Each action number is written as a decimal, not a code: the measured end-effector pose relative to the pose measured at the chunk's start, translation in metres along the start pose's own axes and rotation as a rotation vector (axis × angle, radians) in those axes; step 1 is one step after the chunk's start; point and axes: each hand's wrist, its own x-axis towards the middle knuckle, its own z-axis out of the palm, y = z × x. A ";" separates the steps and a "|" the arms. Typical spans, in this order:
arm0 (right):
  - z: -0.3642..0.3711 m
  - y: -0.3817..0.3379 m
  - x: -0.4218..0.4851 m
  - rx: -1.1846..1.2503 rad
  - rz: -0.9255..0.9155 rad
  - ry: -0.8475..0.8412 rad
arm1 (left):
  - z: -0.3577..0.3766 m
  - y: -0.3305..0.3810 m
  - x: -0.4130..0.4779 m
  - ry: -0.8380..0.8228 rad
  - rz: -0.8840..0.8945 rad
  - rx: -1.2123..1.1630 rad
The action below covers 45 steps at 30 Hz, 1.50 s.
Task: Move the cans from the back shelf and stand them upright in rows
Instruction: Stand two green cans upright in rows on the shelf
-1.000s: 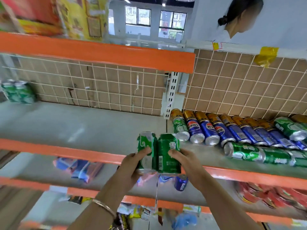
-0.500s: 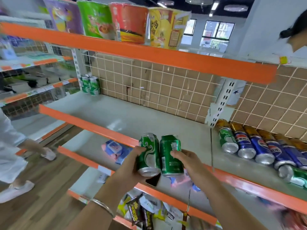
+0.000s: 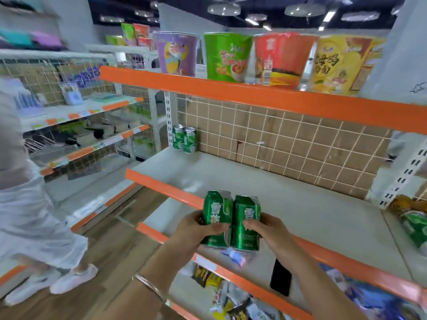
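1. The left hand (image 3: 196, 230) grips a green aluminium drink can with white lettering (image 3: 217, 215). Its fingers are curled tight round the can's lower half, with no gap showing.
2. The right hand (image 3: 271, 229) grips a second green aluminium can (image 3: 246, 221) the same way, fingers closed narrowly round its lower body.
3. Both held cans are upright and touch side by side. They are in the air at six o'clock in the view, just in front of the orange lip of the pale grey metal shelf (image 3: 300, 204).
4. At eleven o'clock from the held pair, two more upright green cans (image 3: 184, 139) stand touching in the shelf's back left corner, against the brown wire-grid back panel (image 3: 288, 146).
5. At three o'clock, by the frame edge, a green can lying on its side (image 3: 414, 225) rests on the neighbouring shelf.
6. At five o'clock, a flat black phone (image 3: 280, 280) lies on the lower shelf.
7. At twelve o'clock, four large paper noodle tubs (image 3: 227, 57) in purple, green, red and yellow line the upper shelf.
8. A thin metal bangle (image 3: 147, 285) circles the left wrist.
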 end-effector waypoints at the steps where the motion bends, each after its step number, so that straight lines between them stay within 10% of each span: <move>1: 0.013 -0.005 0.006 0.004 -0.012 0.010 | -0.013 0.002 0.005 0.028 0.002 0.019; 28: 0.182 -0.071 0.287 -0.152 -0.103 0.010 | -0.230 0.057 0.239 0.205 0.099 0.010; 45: 0.224 -0.071 0.397 -0.140 -0.102 0.223 | -0.289 0.079 0.369 -0.013 0.112 0.073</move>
